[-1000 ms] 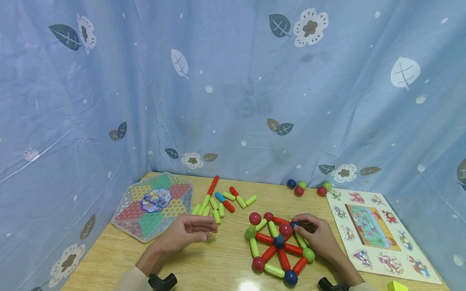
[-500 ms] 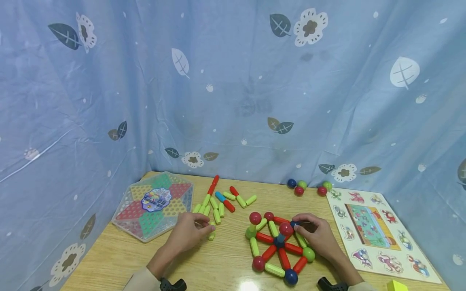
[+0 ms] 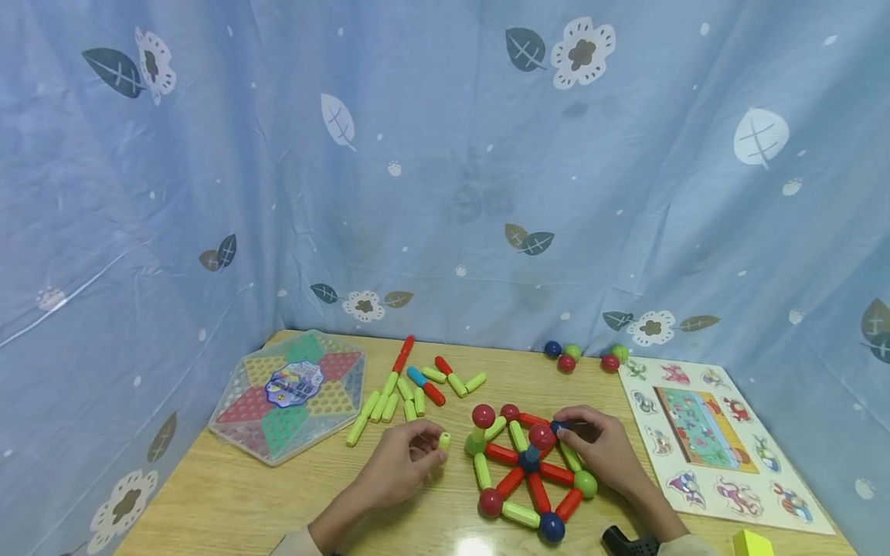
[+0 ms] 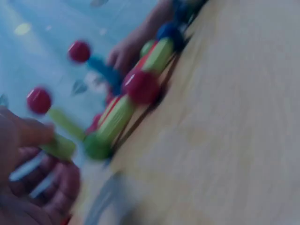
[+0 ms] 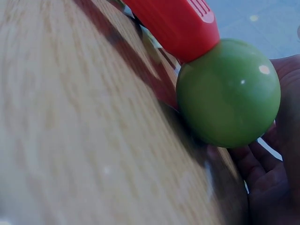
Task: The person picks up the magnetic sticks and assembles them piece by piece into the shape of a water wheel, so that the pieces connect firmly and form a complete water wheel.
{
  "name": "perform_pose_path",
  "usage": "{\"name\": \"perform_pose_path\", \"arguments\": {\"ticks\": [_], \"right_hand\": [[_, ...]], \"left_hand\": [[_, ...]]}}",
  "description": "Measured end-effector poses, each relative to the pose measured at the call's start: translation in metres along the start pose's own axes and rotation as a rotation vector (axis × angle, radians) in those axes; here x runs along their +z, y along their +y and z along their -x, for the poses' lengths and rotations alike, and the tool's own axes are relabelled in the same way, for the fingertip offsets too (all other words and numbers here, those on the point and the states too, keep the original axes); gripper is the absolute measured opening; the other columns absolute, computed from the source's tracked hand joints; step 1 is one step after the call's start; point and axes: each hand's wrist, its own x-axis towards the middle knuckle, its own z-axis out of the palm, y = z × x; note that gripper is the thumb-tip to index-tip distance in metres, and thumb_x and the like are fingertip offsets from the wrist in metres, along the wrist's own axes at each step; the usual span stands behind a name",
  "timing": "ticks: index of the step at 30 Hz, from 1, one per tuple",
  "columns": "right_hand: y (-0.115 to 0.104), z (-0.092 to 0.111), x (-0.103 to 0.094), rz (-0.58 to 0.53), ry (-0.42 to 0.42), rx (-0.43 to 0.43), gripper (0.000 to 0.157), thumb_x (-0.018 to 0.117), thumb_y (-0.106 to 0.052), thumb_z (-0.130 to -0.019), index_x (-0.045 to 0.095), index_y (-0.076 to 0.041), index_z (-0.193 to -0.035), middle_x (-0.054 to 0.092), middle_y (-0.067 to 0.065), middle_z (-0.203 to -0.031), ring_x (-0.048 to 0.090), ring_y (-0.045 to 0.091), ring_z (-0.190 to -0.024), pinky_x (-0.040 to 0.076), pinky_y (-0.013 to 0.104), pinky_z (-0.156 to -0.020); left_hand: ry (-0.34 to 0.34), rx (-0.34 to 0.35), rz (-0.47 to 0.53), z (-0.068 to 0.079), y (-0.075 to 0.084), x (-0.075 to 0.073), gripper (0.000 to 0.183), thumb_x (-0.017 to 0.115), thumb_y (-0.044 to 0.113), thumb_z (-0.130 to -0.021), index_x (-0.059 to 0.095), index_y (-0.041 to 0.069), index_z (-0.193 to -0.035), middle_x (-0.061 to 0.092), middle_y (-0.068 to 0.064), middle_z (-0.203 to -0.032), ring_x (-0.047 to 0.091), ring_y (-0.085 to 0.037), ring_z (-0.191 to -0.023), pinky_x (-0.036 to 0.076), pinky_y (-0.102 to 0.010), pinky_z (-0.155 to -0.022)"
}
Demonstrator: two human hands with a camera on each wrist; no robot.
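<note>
My left hand point(image 3: 403, 469) pinches a short yellow-green magnetic rod point(image 3: 444, 441) between thumb and fingers, raised left of a ball-and-rod structure. In the left wrist view that rod point(image 4: 60, 146) overlaps the upright yellow-green rod point(image 4: 66, 123) topped by a red ball. Red and yellow-green rods form a spoked ring round a dark blue hub, where a blue post carries another red ball point(image 3: 541, 436). My right hand point(image 3: 599, 446) grips the dark blue ball point(image 3: 558, 426) at the ring's back right. Close in the right wrist view, a green ball point(image 5: 229, 93) joins a red rod point(image 5: 178, 28).
Loose rods point(image 3: 389, 407), mostly yellow-green, lie behind the left hand. A star-patterned game board point(image 3: 327, 421) sits at far left. Several loose balls point(image 3: 566, 363) rest along the back edge. A picture puzzle board point(image 3: 702, 494) and a yellow block point(image 3: 753, 543) are at right.
My left hand has picked up a yellow-green rod from the table and carried it right, towards the structure. The right hand keeps its place at the dark blue ball.
</note>
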Motion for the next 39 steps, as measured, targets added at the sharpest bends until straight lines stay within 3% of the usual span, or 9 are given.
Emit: {"name": "perform_pose_path", "arguments": {"ticks": [3,5,8,12,20,25,31,35,39], "right_hand": [[0.000,-0.001,0.000,0.004,0.002,0.001,0.018,0.080,-0.001,-0.098,0.080,-0.005,-0.115,0.080,0.012,-0.110,0.074,0.006,-0.094,0.060,0.019,-0.082],[0.000,-0.001,0.000,0.002,0.002,0.002,0.018,0.080,-0.001,-0.098,0.080,-0.005,-0.115,0.080,0.012,-0.111,0.075,0.006,-0.095,0.060,0.019,-0.082],[0.000,0.000,0.000,-0.003,0.001,0.006,0.018,0.080,-0.002,-0.098,0.080,-0.005,-0.116,0.080,0.012,-0.111,0.075,0.006,-0.095,0.060,0.019,-0.082],[0.001,0.000,0.001,-0.006,-0.001,0.010,0.018,0.080,-0.002,-0.098,0.080,-0.006,-0.115,0.081,0.012,-0.111,0.075,0.005,-0.096,0.060,0.018,-0.082],[0.002,0.000,0.000,0.008,0.001,0.000,0.018,0.079,-0.002,-0.098,0.080,-0.008,-0.114,0.080,0.011,-0.110,0.074,0.004,-0.095,0.060,0.018,-0.082],[0.003,0.001,0.000,0.010,0.020,0.013,0.012,0.079,-0.002,-0.098,0.079,-0.010,-0.106,0.079,0.008,-0.101,0.072,0.005,-0.086,0.059,0.020,-0.076],[-0.001,0.002,-0.006,0.027,-0.074,0.002,0.014,0.078,-0.004,-0.099,0.076,-0.017,-0.094,0.073,-0.001,-0.087,0.062,0.007,-0.072,0.054,0.025,-0.064],[-0.003,-0.002,-0.018,0.018,-0.156,0.007,0.016,0.074,-0.002,-0.101,0.076,-0.016,-0.092,0.073,0.000,-0.085,0.064,0.009,-0.071,0.055,0.026,-0.066],[0.000,-0.013,-0.030,0.049,-0.122,0.030,0.008,0.073,-0.004,-0.103,0.079,-0.008,-0.100,0.077,0.007,-0.092,0.070,0.010,-0.077,0.059,0.025,-0.070]], "left_hand": [[-0.027,0.004,0.206,0.001,0.009,0.022,0.024,0.080,0.011,-0.101,0.074,0.001,-0.122,0.075,-0.008,-0.112,0.072,-0.010,-0.100,0.061,-0.020,-0.084],[-0.057,0.024,0.283,0.002,0.013,0.037,0.025,0.080,0.009,-0.100,0.074,0.000,-0.122,0.076,-0.010,-0.114,0.073,-0.010,-0.102,0.062,-0.020,-0.085],[-0.097,0.060,0.301,0.003,0.016,0.054,0.024,0.081,0.009,-0.099,0.074,0.000,-0.120,0.076,-0.006,-0.111,0.072,-0.006,-0.099,0.061,-0.019,-0.082],[-0.113,0.104,0.229,0.005,0.016,0.064,0.023,0.083,0.010,-0.098,0.076,0.006,-0.119,0.074,0.005,-0.104,0.069,-0.001,-0.088,0.060,-0.019,-0.076],[-0.087,0.272,-0.039,0.006,0.010,0.065,0.018,0.086,0.015,-0.096,0.081,0.009,-0.112,0.070,0.005,-0.093,0.058,0.002,-0.080,0.054,-0.016,-0.068],[-0.004,0.270,-0.138,0.001,0.009,0.060,0.014,0.084,0.005,-0.095,0.081,0.007,-0.108,0.069,0.006,-0.096,0.058,0.003,-0.081,0.053,-0.015,-0.068],[0.071,0.203,-0.130,-0.002,0.000,0.056,0.014,0.085,0.009,-0.095,0.081,0.009,-0.108,0.068,0.003,-0.105,0.061,-0.001,-0.082,0.054,-0.017,-0.069],[0.071,0.225,-0.101,-0.004,-0.006,0.055,0.013,0.085,0.011,-0.096,0.082,0.009,-0.109,0.069,0.001,-0.106,0.062,-0.002,-0.085,0.056,-0.019,-0.071],[0.056,0.256,-0.086,-0.009,-0.010,0.052,0.011,0.084,0.011,-0.097,0.083,0.009,-0.107,0.069,0.000,-0.106,0.061,-0.002,-0.086,0.056,-0.020,-0.071]]}}
